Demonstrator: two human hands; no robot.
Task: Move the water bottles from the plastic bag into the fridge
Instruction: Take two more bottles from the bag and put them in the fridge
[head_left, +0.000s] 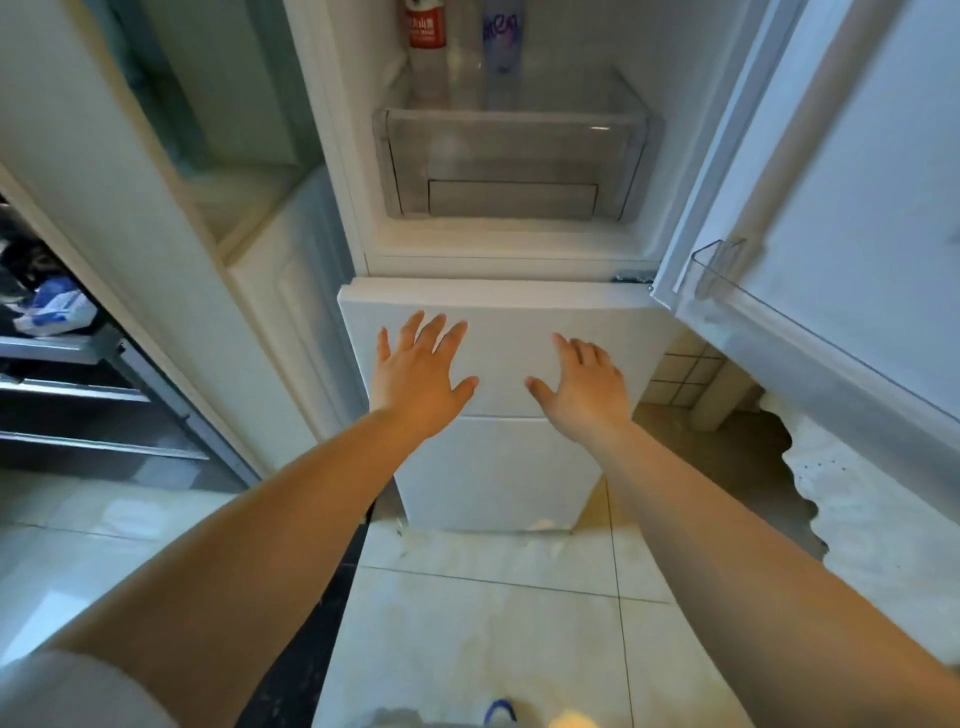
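The fridge's upper compartment (498, 244) stands open, its door (852, 208) swung out to the right. Three water bottles stand on the shelf above a clear crisper drawer (511, 161): one with a red label (427, 31), a plain clear one (464, 57), and one with a pale blue label (502, 36). My left hand (418, 376) and my right hand (584, 384) are held out in front of the closed lower fridge door (509, 312), fingers spread, holding nothing. A white plastic bag (872, 519) lies on the floor at the right.
A white cabinet side (156, 260) stands left of the fridge, with dark metal shelves (78, 395) further left holding a blue and white packet (57, 309). The open door carries a clear door bin (779, 322). Pale floor tiles (493, 623) lie below.
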